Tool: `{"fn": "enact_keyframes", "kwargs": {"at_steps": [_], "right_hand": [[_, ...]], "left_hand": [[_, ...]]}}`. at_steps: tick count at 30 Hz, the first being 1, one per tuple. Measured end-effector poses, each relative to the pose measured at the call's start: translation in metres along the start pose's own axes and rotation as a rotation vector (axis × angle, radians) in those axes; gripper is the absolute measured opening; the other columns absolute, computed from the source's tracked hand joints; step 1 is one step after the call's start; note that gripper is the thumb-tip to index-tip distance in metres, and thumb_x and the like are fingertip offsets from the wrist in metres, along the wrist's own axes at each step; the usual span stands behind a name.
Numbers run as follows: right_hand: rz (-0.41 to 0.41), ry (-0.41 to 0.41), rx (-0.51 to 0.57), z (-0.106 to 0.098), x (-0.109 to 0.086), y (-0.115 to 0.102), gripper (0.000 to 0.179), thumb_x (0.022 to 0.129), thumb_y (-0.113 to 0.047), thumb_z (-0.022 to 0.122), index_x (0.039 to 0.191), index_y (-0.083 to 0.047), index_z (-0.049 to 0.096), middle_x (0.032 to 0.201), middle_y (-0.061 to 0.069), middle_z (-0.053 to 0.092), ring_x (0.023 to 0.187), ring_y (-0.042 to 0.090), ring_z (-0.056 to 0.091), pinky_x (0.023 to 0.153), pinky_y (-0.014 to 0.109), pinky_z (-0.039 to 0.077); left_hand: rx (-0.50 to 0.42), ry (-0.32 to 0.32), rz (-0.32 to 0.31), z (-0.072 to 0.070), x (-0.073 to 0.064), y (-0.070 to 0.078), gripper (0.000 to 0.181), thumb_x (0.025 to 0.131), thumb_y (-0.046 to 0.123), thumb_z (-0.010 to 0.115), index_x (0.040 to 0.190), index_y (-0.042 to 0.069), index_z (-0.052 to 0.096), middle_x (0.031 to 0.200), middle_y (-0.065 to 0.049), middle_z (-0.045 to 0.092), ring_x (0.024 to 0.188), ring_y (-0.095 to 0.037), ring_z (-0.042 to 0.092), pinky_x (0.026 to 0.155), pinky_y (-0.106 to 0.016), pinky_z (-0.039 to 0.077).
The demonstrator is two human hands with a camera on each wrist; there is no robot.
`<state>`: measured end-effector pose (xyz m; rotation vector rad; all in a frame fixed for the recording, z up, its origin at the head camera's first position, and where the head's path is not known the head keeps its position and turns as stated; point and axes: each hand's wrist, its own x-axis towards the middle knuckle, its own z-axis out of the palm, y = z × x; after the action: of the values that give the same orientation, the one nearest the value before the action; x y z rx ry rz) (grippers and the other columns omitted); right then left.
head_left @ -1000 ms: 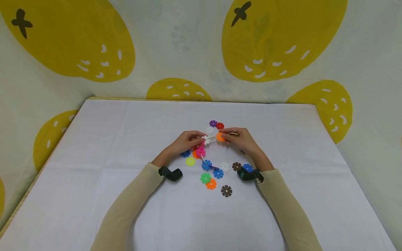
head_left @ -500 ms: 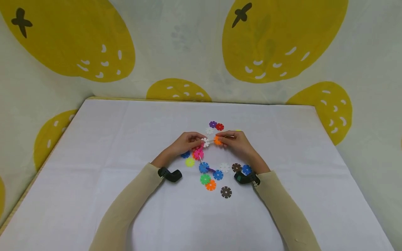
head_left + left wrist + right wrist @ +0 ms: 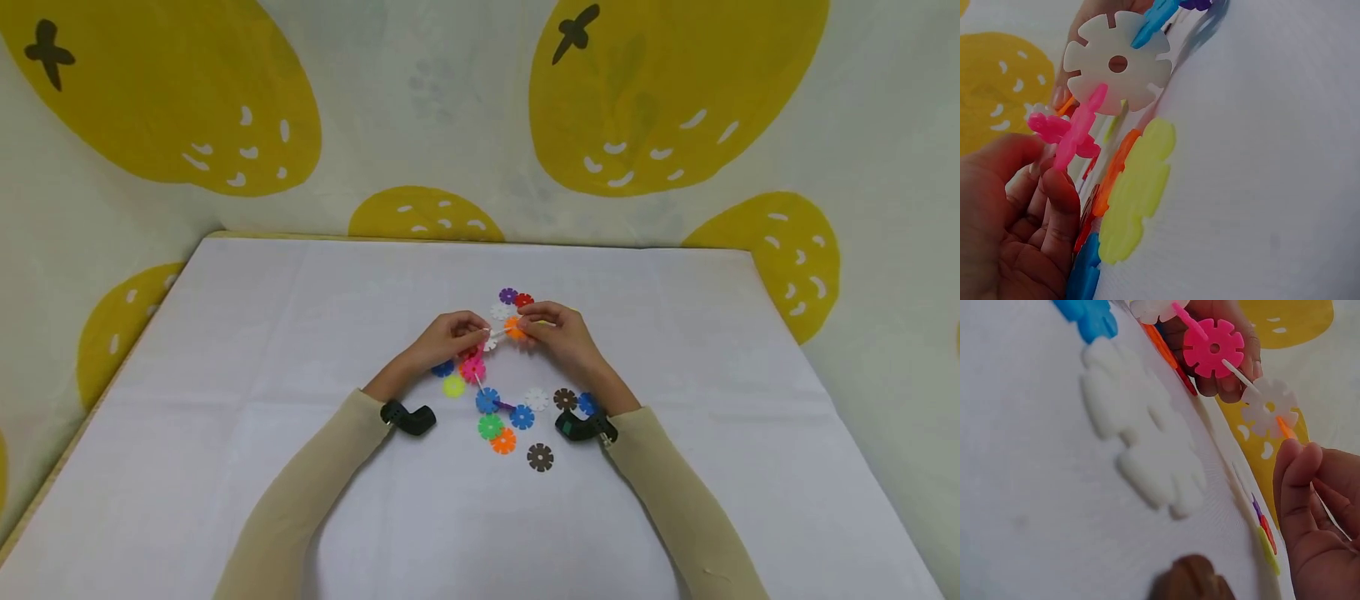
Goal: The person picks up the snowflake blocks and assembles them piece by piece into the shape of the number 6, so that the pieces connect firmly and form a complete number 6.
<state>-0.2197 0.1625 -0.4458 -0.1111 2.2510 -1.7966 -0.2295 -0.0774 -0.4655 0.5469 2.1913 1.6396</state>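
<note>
A chain of notched plastic discs, interlocked edge to edge, hangs between my two hands. My left hand (image 3: 457, 335) pinches its upper part, by a pink disc (image 3: 1075, 131) and a white disc (image 3: 491, 342). Thumb and fingertips of my right hand (image 3: 558, 333) pinch an orange disc (image 3: 514, 327), whose edge meets a white disc (image 3: 1270, 407) of the chain. Lower down come a pink disc (image 3: 472, 369), a white disc seen edge-on, a blue disc (image 3: 487, 400), a purple disc and another blue disc (image 3: 522, 417). The fingers partly hide the upper joints.
Loose discs lie around on the white-covered table (image 3: 337, 500): yellow (image 3: 453, 386), green (image 3: 491, 427), orange (image 3: 503, 441), brown (image 3: 540, 457) and white (image 3: 536, 399) ones. Purple (image 3: 508, 296) and red (image 3: 524, 299) discs lie beyond the hands.
My right hand has shifted a little left with the orange disc, closer to my left hand. The lower chain has swung slightly left and nearer. Both hands keep their hold.
</note>
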Motion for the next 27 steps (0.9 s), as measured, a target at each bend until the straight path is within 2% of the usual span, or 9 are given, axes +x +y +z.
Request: {"fn": "enact_keyframes", "kwargs": {"at_steps": [5, 10, 16, 19, 23, 27], "right_hand": [[0.002, -0.029, 0.025, 0.0018, 0.0000, 0.0005, 0.030, 0.094, -0.018, 0.067, 0.121, -0.005, 0.065, 0.119, 0.012, 0.062, 0.090, 0.019, 0.065, 0.082, 0.022, 0.053], [-0.021, -0.083, 0.048, 0.0027, -0.0001, 0.0029, 0.030, 0.093, -0.016, 0.068, 0.121, -0.004, 0.066, 0.113, 0.010, 0.066, 0.090, 0.020, 0.066, 0.083, 0.023, 0.053], [-0.073, -0.145, 0.036, 0.0056, -0.0005, 0.0037, 0.032, 0.092, -0.017, 0.069, 0.120, -0.002, 0.066, 0.107, 0.013, 0.069, 0.084, 0.022, 0.067, 0.080, 0.026, 0.055], [-0.083, -0.162, 0.017, 0.0070, -0.0005, 0.0037, 0.032, 0.092, -0.016, 0.069, 0.120, -0.002, 0.066, 0.107, 0.013, 0.069, 0.085, 0.022, 0.067, 0.080, 0.026, 0.055], [-0.087, -0.145, -0.023, 0.0068, -0.0009, 0.0031, 0.030, 0.092, -0.019, 0.069, 0.118, -0.004, 0.068, 0.101, 0.012, 0.070, 0.082, 0.021, 0.065, 0.075, 0.024, 0.054], [-0.084, -0.074, -0.072, 0.0031, -0.0018, 0.0025, 0.028, 0.093, -0.024, 0.068, 0.115, -0.006, 0.070, 0.093, 0.013, 0.069, 0.076, 0.021, 0.063, 0.068, 0.021, 0.051]], "left_hand": [[-0.005, 0.020, 0.011, 0.0000, 0.0000, -0.0012, 0.024, 0.099, 0.018, 0.058, 0.114, 0.000, 0.063, 0.086, -0.005, 0.062, 0.066, -0.014, 0.052, 0.057, -0.019, 0.046], [-0.003, 0.033, 0.022, 0.0000, 0.0001, -0.0024, 0.026, 0.098, 0.020, 0.060, 0.116, 0.001, 0.064, 0.090, -0.007, 0.063, 0.068, -0.015, 0.052, 0.059, -0.020, 0.046], [0.021, 0.003, 0.060, -0.0014, 0.0006, -0.0051, 0.026, 0.098, 0.021, 0.060, 0.117, 0.003, 0.067, 0.098, -0.007, 0.068, 0.075, -0.016, 0.056, 0.067, -0.021, 0.048], [0.036, -0.012, 0.065, -0.0018, 0.0007, -0.0058, 0.026, 0.098, 0.020, 0.061, 0.115, 0.003, 0.068, 0.096, -0.007, 0.069, 0.076, -0.015, 0.057, 0.069, -0.021, 0.048], [0.035, -0.022, 0.063, -0.0012, 0.0009, -0.0061, 0.025, 0.098, 0.020, 0.061, 0.112, 0.001, 0.068, 0.092, -0.008, 0.068, 0.073, -0.014, 0.055, 0.066, -0.021, 0.046], [0.035, -0.023, 0.051, -0.0006, 0.0008, -0.0065, 0.025, 0.098, 0.021, 0.061, 0.112, 0.001, 0.067, 0.089, -0.006, 0.067, 0.071, -0.014, 0.053, 0.062, -0.021, 0.044]]}}
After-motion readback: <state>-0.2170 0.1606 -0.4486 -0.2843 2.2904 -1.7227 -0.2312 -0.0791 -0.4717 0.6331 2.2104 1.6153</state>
